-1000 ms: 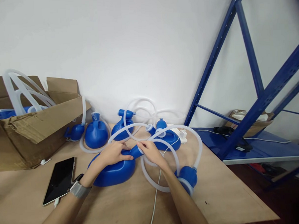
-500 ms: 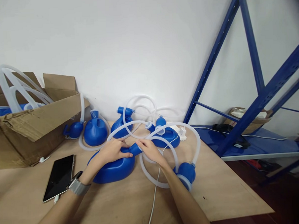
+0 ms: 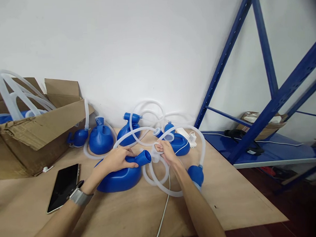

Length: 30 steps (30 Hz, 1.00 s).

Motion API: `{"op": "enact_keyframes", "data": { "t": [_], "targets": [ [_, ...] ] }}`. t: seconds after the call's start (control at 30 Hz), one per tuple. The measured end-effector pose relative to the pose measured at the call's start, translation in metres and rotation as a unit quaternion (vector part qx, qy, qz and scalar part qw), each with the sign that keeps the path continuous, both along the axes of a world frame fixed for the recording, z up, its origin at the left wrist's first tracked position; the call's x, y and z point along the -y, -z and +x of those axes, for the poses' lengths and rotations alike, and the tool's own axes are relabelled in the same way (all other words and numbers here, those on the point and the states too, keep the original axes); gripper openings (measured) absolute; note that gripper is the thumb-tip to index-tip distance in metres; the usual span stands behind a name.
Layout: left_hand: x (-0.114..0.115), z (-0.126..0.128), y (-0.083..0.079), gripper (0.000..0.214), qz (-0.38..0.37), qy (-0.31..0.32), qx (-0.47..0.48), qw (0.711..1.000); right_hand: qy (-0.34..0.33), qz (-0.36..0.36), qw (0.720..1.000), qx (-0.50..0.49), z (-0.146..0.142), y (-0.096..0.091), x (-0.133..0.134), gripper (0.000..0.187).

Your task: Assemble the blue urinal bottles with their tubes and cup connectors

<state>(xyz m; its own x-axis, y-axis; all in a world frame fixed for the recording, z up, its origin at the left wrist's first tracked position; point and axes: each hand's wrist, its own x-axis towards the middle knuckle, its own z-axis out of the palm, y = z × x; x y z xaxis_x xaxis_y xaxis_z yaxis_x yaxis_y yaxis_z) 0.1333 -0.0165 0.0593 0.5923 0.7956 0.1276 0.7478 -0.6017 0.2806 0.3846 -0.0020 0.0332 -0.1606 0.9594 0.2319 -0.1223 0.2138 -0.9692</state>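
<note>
My left hand (image 3: 119, 160) is closed around the handle of a blue plastic bottle (image 3: 121, 179). The bottle lies on its side on the table, its open round neck (image 3: 145, 157) pointing right. Just right of that neck, my right hand (image 3: 166, 151) is closed on a translucent, cap-like piece (image 3: 155, 155); motion blurs its exact shape. Below it, a translucent hose (image 3: 163, 188) loops across the table. A blue round-ended piece (image 3: 196, 174) sits beside my right forearm, joined to a hose.
More blue bottles (image 3: 101, 138) with hoses stand along the wall. An open cardboard box (image 3: 43, 128) of hoses and blue parts is at left, near a dark-screened tablet (image 3: 63, 187). A white cable (image 3: 162, 219) crosses the table. Blue shelving (image 3: 224, 66) stands at right.
My right hand has moved right, off the bottle's neck, and the translucent piece now shows in its fingers. The open neck has come into view. My left hand stays on the bottle.
</note>
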Motion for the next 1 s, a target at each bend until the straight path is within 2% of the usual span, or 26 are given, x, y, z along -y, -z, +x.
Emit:
{"op": "enact_keyframes", "data": {
  "t": [0.1,0.3,0.47,0.53,0.63,0.73,0.8,0.87,1.0],
  "targets": [
    [0.000,-0.001,-0.001,0.041,0.002,0.004,0.006,1.000,0.016,0.019,1.000,0.018,0.009,-0.003,-0.001,0.060],
    [0.000,0.000,-0.002,0.044,0.001,-0.001,0.005,1.000,0.054,0.079,0.991,0.095,0.003,0.005,-0.002,0.058],
    [-0.001,-0.001,-0.001,0.046,-0.003,-0.005,0.009,1.000,0.048,0.120,0.971,0.199,0.015,0.008,0.009,0.034],
    [-0.001,-0.001,0.000,0.048,-0.006,-0.008,0.012,1.000,0.053,0.144,0.951,0.267,0.022,0.009,0.016,0.025],
    [-0.001,0.000,0.000,0.048,-0.010,-0.013,0.014,1.000,0.062,0.200,0.896,0.391,0.035,0.008,0.026,0.018],
    [0.000,0.000,-0.002,0.049,-0.013,-0.021,0.017,1.000,0.085,0.224,0.850,0.469,0.048,0.007,0.035,0.013],
    [0.001,0.001,-0.002,0.050,-0.015,-0.024,0.017,0.999,0.084,0.212,0.829,0.510,0.055,0.008,0.041,0.012],
    [0.001,0.001,-0.003,0.050,-0.018,-0.025,0.017,0.999,0.055,0.183,0.813,0.550,0.059,0.010,0.045,0.011],
    [0.000,0.001,-0.003,0.051,-0.020,-0.028,0.017,0.999,0.000,0.130,0.794,0.594,0.060,0.012,0.055,0.022]
  ]
}}
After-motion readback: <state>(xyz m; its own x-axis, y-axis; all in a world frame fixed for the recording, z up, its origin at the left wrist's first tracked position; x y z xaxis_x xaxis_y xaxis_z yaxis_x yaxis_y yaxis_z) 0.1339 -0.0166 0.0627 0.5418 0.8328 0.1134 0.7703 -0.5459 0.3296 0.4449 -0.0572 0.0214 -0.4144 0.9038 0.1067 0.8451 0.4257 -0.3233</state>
